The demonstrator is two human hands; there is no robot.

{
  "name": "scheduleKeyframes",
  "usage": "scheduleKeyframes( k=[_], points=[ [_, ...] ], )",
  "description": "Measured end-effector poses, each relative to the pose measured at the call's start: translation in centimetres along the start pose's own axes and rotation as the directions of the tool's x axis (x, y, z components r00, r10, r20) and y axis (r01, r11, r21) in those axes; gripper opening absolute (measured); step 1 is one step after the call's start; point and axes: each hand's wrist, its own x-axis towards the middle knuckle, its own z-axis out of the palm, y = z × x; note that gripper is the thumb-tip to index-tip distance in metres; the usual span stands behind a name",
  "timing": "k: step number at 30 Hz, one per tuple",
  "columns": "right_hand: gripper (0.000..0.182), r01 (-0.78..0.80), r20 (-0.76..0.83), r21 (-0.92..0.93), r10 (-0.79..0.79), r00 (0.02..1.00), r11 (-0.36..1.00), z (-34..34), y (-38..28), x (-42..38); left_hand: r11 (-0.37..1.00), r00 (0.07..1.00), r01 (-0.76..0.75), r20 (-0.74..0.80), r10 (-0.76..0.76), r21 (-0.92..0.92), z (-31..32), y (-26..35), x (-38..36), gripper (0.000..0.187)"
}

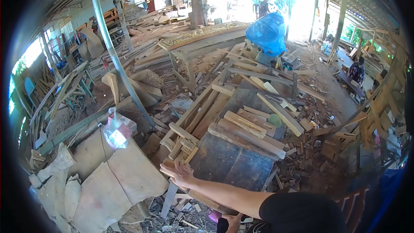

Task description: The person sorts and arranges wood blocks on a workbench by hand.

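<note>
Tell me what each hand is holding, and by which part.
The right hand grips a wooden strip at its near end, at the workbench corner. The left hand sits low at the frame edge; whether it holds anything cannot be told.

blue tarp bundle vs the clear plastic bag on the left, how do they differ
The blue tarp bundle is opaque, large and stands far back past the workbench; the clear plastic bag is see-through, smaller, with red and white contents, near the leaning pole. Both are crumpled plastic, away from the hands.
</note>
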Motion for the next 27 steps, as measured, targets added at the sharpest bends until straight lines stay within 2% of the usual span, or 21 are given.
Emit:
scheduleKeyframes(
  k=[3,4,6,9,10,11,13,14,17,19,21,24,27],
  points=[
    [0.076,0.018,0.059,0.044,-0.02,0.998,0.999,-1.7,0.7,-3.2,1.0,1.0,0.005,0.016,-0.005,0.03,0.0,0.1,0.1,0.117],
    [0.076,-0.008,0.055,0.066,0.004,0.998,0.998,-2.0,1.2,-5.4,0.999,1.0,0.008,0.026,-0.009,0.048,0.0,-0.2,0.1,0.117],
    [0.073,0.0,0.143,0.095,-0.014,0.99,0.996,-3.7,2.7,-11.3,0.998,0.999,0.001,0.041,-0.004,0.067,-0.3,-0.7,-0.2,0.117],
    [0.077,0.078,0.055,0.044,-0.081,0.995,0.996,-4.9,5.0,-21.1,0.987,0.989,-0.118,0.077,0.127,-0.106,0.6,1.8,-2.3,0.118],
    [0.079,0.099,0.027,0.047,-0.1,0.995,0.994,-5.3,5.6,-23.0,0.983,0.986,-0.143,0.064,0.152,-0.118,0.4,-3.7,1.1,0.122],
    [0.079,0.107,0.027,0.035,-0.108,0.994,0.994,-6.0,5.5,-23.0,0.985,0.986,-0.149,0.062,0.155,-0.087,0.2,-3.2,0.7,0.122],
    [0.08,0.026,0.212,0.033,-0.032,0.977,0.999,-6.6,4.9,-22.1,0.991,0.991,-0.123,0.051,0.126,-0.058,0.7,-2.4,0.5,0.122],
    [0.071,0.076,0.118,-0.035,-0.071,0.99,0.997,-5.9,4.6,-20.3,0.993,0.993,-0.105,0.043,0.107,-0.048,0.8,-2.2,0.4,0.122],
    [0.071,0.066,0.05,0.006,-0.066,0.997,0.998,-3.3,2.7,-11.3,0.999,0.999,-0.045,0.028,0.045,-0.018,1.0,-1.5,0.1,0.122],
    [0.072,0.022,0.102,0.095,-0.032,0.994,0.995,-0.9,1.3,-4.5,1.0,1.0,-0.007,0.02,0.007,0.009,1.2,-0.8,-0.1,0.122],
    [0.074,0.048,-0.018,0.101,-0.047,0.999,0.994,0.9,0.8,0.0,0.999,1.0,0.026,0.006,-0.026,0.031,1.1,-1.0,-0.4,0.123],
    [0.077,0.004,0.067,0.048,-0.007,0.998,0.999,-0.7,0.1,0.6,0.998,0.999,0.037,-0.02,-0.036,0.05,0.9,-0.4,-1.3,0.123],
    [0.08,0.01,0.031,0.077,-0.012,0.999,0.997,-2.3,1.4,-4.6,0.986,0.991,-0.131,-0.017,0.13,-0.106,1.5,4.4,-4.3,0.121]
  ],
)
